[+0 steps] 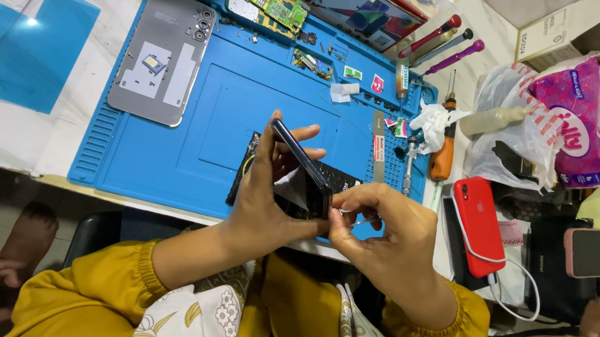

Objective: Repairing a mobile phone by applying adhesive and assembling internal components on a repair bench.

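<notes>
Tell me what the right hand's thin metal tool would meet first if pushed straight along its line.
The right hand aims the thin metal tool leftward at the lower edge of the dark phone held by the left hand; it would probably meet that edge first, though depth is unclear.

The phone (302,167) shows a dark, glossy glass-like face. The mat (163,150) looks like matt blue rubber with ribbed edges. The back cover (163,54), far left, has a smooth grey satin finish. The circuit board (269,6) is green with metallic parts. The sleeves (107,282) are mustard cloth.
</notes>
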